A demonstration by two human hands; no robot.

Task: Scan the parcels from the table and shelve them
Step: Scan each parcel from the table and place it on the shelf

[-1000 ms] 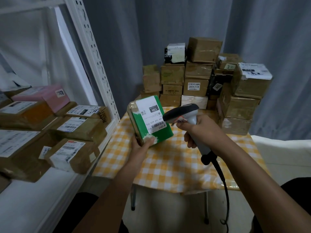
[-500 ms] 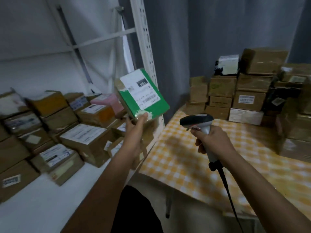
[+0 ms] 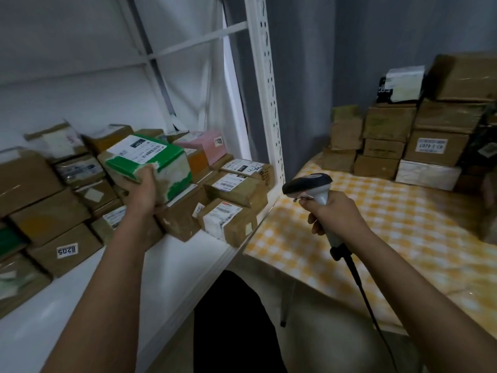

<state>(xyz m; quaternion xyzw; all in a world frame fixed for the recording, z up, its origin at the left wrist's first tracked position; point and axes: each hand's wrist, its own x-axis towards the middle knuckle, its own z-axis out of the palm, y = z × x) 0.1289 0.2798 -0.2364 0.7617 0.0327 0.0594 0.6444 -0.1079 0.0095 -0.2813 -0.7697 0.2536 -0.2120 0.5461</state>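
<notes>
My left hand (image 3: pixel 144 188) grips a green parcel (image 3: pixel 150 161) with a white shipping label on top, holding it level over the brown parcels on the white shelf (image 3: pixel 172 265). My right hand (image 3: pixel 333 214) is wrapped round the handle of a grey barcode scanner (image 3: pixel 309 184), which hangs over the near left corner of the table (image 3: pixel 376 227) with its head pointing left. The scanner's black cable drops below my wrist.
Several brown parcels and a pink one (image 3: pixel 204 144) crowd the shelf; its front strip is bare. A perforated white upright (image 3: pixel 269 90) stands between shelf and table. A stack of cardboard boxes (image 3: pixel 419 135) fills the table's far side on the yellow checked cloth.
My left hand carried the green parcel from in front of the scanner over to the shelf and lowered it flat above the stored parcels. The scanner hand stayed over the table.
</notes>
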